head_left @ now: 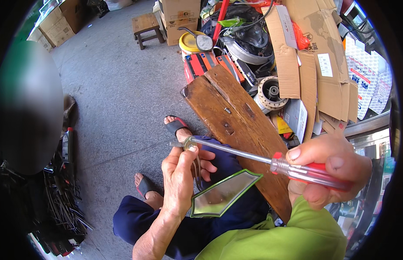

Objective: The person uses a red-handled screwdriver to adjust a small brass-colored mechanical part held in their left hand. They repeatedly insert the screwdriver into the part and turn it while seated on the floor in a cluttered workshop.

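My left hand [179, 175] is closed on the stem of a rear-view mirror [226, 193], above my lap. Its angular glass has a bright green rim and hangs to the right of my wrist. At the upper end of the stem, a ring-shaped mount [189, 142] with a bolt pointing left shows at my thumb. My right hand [338, 167] grips the clear and red handle of a screwdriver [240, 153]. The long metal shaft runs left, and its tip meets the mount by my left thumb; exactly how it sits there is too small to tell.
A worn wooden bench [245, 125] lies right of my legs, with a small bolt [227, 110] on it. Beyond stand a wheel hub [271, 92], flattened cardboard [329, 65], a yellow-lidded bucket [189, 42] and a stool [146, 26]. Long tools [63, 201] are heaped at left.
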The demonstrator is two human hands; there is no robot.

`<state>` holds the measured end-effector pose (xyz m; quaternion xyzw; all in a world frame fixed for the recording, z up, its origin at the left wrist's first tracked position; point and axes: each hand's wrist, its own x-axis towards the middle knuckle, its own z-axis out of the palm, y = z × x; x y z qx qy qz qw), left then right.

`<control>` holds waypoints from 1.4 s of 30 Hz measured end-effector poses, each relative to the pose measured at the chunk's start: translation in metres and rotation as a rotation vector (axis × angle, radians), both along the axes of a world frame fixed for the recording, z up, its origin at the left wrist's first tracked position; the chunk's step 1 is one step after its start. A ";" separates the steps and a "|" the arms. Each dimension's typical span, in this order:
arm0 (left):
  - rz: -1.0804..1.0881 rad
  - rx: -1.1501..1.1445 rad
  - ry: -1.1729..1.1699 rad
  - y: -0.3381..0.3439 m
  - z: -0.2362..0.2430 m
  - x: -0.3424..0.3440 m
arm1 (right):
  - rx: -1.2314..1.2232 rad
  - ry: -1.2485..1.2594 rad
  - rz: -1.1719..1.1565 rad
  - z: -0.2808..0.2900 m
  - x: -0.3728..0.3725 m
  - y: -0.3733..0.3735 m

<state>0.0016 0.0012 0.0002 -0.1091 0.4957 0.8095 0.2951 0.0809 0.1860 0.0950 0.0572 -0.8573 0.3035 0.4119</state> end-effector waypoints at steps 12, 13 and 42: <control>0.082 -0.178 0.278 0.002 0.011 0.010 | -0.051 0.147 0.049 0.009 -0.002 0.009; 0.092 -0.186 0.296 0.001 0.010 0.010 | -0.051 0.156 0.058 0.010 -0.003 0.010; 0.384 -0.453 0.918 -0.012 0.012 0.017 | 0.082 0.223 0.282 0.024 0.007 0.037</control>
